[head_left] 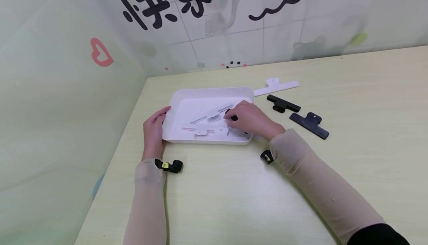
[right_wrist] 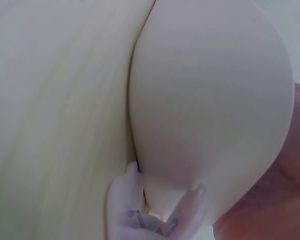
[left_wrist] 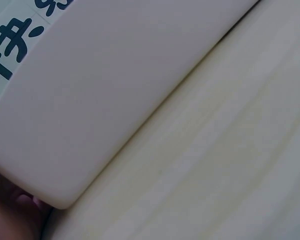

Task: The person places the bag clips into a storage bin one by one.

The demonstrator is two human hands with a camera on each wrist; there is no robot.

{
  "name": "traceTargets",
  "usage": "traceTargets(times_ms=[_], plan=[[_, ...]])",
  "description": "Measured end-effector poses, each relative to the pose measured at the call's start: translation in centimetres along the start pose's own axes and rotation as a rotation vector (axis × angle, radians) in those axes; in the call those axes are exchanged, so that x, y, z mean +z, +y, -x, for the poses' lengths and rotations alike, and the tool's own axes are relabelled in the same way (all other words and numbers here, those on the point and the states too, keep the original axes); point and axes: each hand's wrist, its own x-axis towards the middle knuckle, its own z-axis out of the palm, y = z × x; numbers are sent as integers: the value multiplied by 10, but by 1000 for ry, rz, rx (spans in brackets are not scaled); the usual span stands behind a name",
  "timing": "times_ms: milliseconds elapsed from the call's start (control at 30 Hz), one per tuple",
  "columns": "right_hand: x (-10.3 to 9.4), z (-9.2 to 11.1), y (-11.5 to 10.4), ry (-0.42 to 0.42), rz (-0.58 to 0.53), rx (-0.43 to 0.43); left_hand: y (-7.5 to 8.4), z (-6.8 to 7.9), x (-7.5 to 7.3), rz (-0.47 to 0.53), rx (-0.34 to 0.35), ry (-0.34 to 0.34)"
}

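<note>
A white tray point(head_left: 195, 93) stands on the table. At its left end my left hand point(head_left: 154, 133) grips the rim and side wall; only part of that hand point(left_wrist: 10, 212) shows in the left wrist view. Over the tray's right half, my right hand point(head_left: 252, 120) pinches a black clip point(head_left: 234, 118), mostly hidden by the fingers. White clips lie in the tray, one long clip point(head_left: 211, 114) slanted and another point(head_left: 212, 131) nearer the front wall. In the right wrist view, the tray wall hides much of my right hand point(right_wrist: 285, 175).
Right of the tray lie a white clip point(head_left: 275, 86), a black clip point(head_left: 283, 103) and a dark clip point(head_left: 311, 124). A white clip point(right_wrist: 160, 220) with a metal spring sits against the tray's outside. A printed cloth point(head_left: 234, 33) hangs behind the table.
</note>
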Motion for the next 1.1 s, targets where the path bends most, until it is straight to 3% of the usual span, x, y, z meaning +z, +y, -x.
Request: traceTargets(times_ms=[667,867,1100], plan=[[-2,-1,7,1,-92,-57,-3,-2,1,15,-3,5],[-8,0,11,-6,-201,-12,-4,-2,0,8,-5,5],[-28,7,18,75,-305,61,-5,-3,-1,-1,3,4]])
